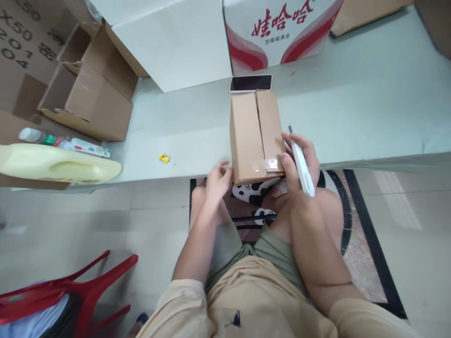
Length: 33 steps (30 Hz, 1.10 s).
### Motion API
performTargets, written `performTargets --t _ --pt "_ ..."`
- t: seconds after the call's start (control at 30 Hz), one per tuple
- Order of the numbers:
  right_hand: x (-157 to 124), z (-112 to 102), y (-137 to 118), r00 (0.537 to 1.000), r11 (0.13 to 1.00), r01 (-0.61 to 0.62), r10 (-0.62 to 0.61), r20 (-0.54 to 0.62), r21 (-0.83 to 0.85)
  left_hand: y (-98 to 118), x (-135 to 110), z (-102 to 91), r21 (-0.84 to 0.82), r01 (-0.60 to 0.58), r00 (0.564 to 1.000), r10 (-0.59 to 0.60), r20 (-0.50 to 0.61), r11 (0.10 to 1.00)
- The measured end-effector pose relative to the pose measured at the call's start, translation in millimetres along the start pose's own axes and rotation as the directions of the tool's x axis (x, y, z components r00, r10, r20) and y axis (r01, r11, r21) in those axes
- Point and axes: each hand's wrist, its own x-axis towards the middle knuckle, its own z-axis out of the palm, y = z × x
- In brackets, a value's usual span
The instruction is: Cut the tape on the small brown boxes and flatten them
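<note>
A small brown cardboard box [246, 136] stands at the table's front edge. Its two top flaps meet along a narrow gap, and a shiny strip of clear tape lies across the near end. My right hand [303, 159] is closed around a white utility knife [302, 169] whose grey blade tip points away from me. Fingers of that same hand touch the box's right side. By the near left corner of the box is my left hand [219, 180], slightly blurred, its fingers loosely curved and apart. Whether it presses on the cardboard I cannot tell.
Behind the box lies a phone [251, 83], before a large white and red carton [282, 35]. Open brown boxes [98, 89], a pale yellow bottle [59, 163] and a clear bottle [49, 138] occupy the left. A yellow wrapper [164, 158] and red chair [84, 291] also show.
</note>
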Motion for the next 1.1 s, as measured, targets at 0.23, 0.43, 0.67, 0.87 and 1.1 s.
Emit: performTargets --t 0.23,0.43,0.67,0.87,1.1 --pt "1 8 -3 0.999 1.0 0.028 -0.028 0.036 0.011 55 5 -10.0 0.275 -0.898 0.432 0.809 0.399 0.344" --pt "3 11 -14 0.949 0.985 0.14 -0.105 -0.297 0.1 35 16 11.8 0.341 -0.867 0.449 0.866 0.22 0.363" --pt "-3 11 -24 0.954 0.976 0.161 -0.116 -0.275 0.148 38 0 59.0 0.495 -0.761 0.493 0.87 0.022 0.419" --pt "-12 7 -11 0.975 0.982 0.163 -0.176 -0.135 -0.1 41 -4 77.4 0.509 -0.732 0.507 0.861 -0.037 0.453" --pt "-12 12 -22 0.95 0.892 0.236 -0.296 -0.102 -0.386 41 -5 74.2 0.51 -0.744 0.486 0.873 -0.031 0.432"
